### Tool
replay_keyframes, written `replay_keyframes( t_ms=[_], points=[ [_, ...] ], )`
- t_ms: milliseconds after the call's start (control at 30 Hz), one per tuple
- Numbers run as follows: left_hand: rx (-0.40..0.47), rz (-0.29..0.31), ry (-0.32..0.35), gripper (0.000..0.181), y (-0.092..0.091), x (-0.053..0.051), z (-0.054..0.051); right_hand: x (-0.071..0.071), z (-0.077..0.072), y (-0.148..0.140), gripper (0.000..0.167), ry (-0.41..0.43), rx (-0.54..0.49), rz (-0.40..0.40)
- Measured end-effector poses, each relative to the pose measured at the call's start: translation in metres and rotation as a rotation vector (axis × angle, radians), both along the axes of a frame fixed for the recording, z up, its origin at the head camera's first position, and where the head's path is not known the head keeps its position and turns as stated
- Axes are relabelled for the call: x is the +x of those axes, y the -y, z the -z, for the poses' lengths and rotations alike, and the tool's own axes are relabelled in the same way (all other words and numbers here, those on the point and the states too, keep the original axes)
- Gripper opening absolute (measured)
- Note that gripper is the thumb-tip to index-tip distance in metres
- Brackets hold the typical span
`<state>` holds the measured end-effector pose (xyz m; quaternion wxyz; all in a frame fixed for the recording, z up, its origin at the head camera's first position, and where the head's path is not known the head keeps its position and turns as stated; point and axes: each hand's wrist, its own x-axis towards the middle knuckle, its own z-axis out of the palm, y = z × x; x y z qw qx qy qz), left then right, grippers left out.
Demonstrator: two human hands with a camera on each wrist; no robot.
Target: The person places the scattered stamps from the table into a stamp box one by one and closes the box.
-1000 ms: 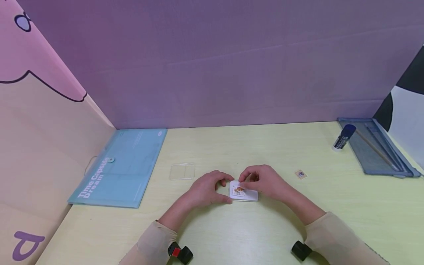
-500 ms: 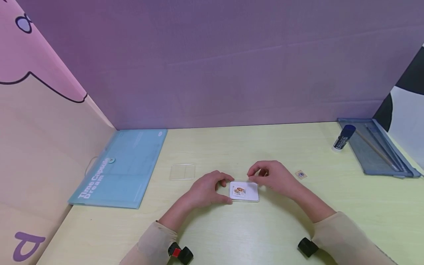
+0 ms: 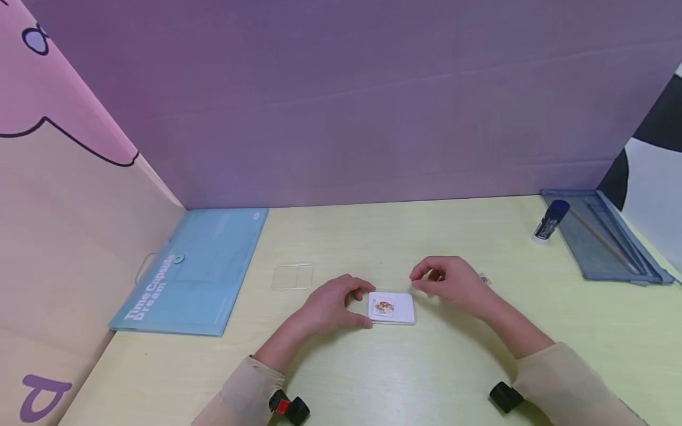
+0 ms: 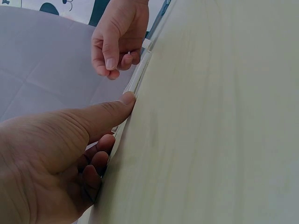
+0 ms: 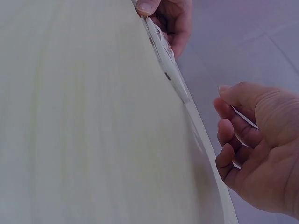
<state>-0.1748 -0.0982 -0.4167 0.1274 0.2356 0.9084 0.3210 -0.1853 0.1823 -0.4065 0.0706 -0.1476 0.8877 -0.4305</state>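
A small, flat white case (image 3: pixel 401 309) with rounded corners and a clear rim lies on the table in the head view. On its left half sits a small square sticker (image 3: pixel 383 307) with a coloured figure printed on it. My left hand (image 3: pixel 334 303) holds the case by its left edge, with the thumb at the near corner and the index finger at the far one. To the right, my right hand (image 3: pixel 450 283) hovers apart from the case, fingers loosely bent. Nothing shows between its fingers in the right wrist view. A second small square sticker (image 3: pixel 485 278) is partly hidden behind this hand.
A clear plastic lid (image 3: pixel 293 276) lies beyond my left hand. At the left is a light blue document folder (image 3: pixel 213 266). A glue stick (image 3: pixel 551 221) stands at the back right beside a dark blue mesh pouch (image 3: pixel 602 242). A purple partition (image 3: pixel 341 106) closes off the table's far side.
My right hand has let go of the sticker on the case and drawn away to the right, now partly covering the second sticker. The left hand stays at the case's edge.
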Motion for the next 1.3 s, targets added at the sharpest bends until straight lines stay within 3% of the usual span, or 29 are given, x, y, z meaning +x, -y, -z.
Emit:
replay_keyframes(
  t_ms=[1300],
  points=[
    [0.011,0.000,0.001,0.056,0.001,0.001,0.001,0.015,0.002,-0.065,0.018,-0.048,0.004,0.064]
  ],
)
